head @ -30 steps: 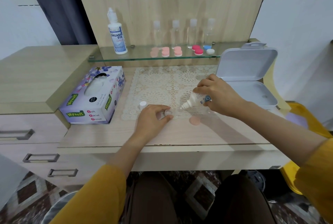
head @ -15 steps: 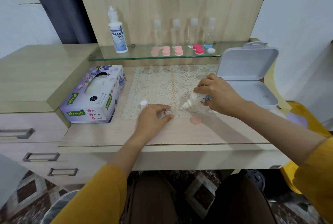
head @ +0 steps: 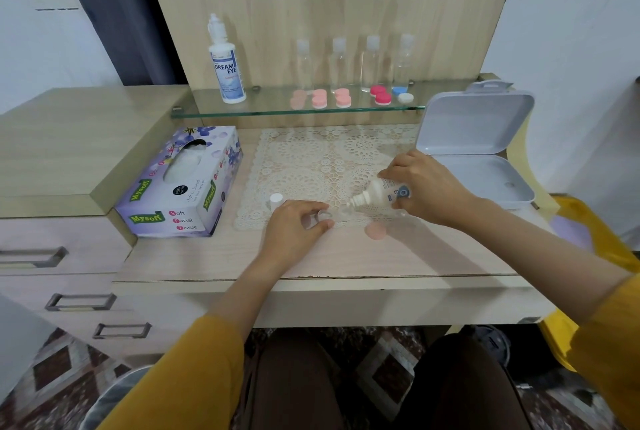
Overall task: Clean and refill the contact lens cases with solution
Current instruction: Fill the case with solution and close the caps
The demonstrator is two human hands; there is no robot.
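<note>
Pale wood desk (head: 346,256) in front of us, a lace mat (head: 311,166) spread across its middle, and we're seated right up against it. Our left hand (head: 294,232) is down at the mat's front edge, fingers curled, thumb and fingertips pinching a small clear lens case (head: 325,215) that sits on the surface. Our right hand (head: 429,187) is wrapped round a small bottle (head: 374,195), tipped over with its nozzle pointing down and to the left, just beside the case. Whether any liquid is coming out, we cannot tell. A white cap (head: 276,201) stands on the mat just beyond the left hand, and a pink lid (head: 375,231) lies flat on the bare wood below the bottle. Off to the left, a purple tissue box (head: 183,183). Off to the right, a white box (head: 485,152) with its lid propped open. Up at the back runs a glass shelf (head: 277,111): a tall bottle (head: 227,62) labelled Dream Eye stands at its left end, then four clear bottles (head: 353,62) in a row, and in front of them pink cases (head: 320,98), a red case (head: 381,96) and a blue and white case (head: 401,94).
</note>
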